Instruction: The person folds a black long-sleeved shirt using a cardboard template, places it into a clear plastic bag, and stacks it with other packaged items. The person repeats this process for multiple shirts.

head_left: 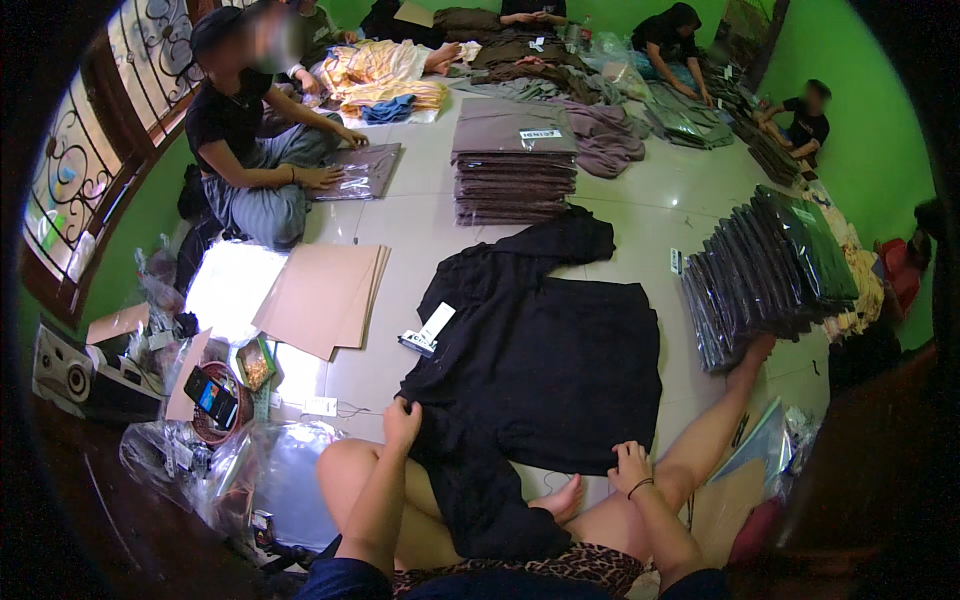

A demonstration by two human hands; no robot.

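Observation:
A black long-sleeved shirt (pixel 540 370) lies spread sideways on the floor before me, its hem toward the right. One sleeve stretches away at the far side; the near one drapes down to my lap. Close to the collar lie white and black paper tags (pixel 432 325). My left hand (pixel 402 425) is closed on the shirt's near edge by the shoulder. At the near hem corner, my right hand (pixel 632 468) has its fingers curled over the cloth; the fingertips are partly hidden.
Brown cardboard sheets (pixel 322 295) lie to the left, near a basket with a phone (pixel 212 398) and clear plastic bags (pixel 300 475). Bagged garments are stacked ahead (pixel 513 170) and at right (pixel 765 270). A person (pixel 250 150) sits at far left handling a bagged garment; others sit farther back.

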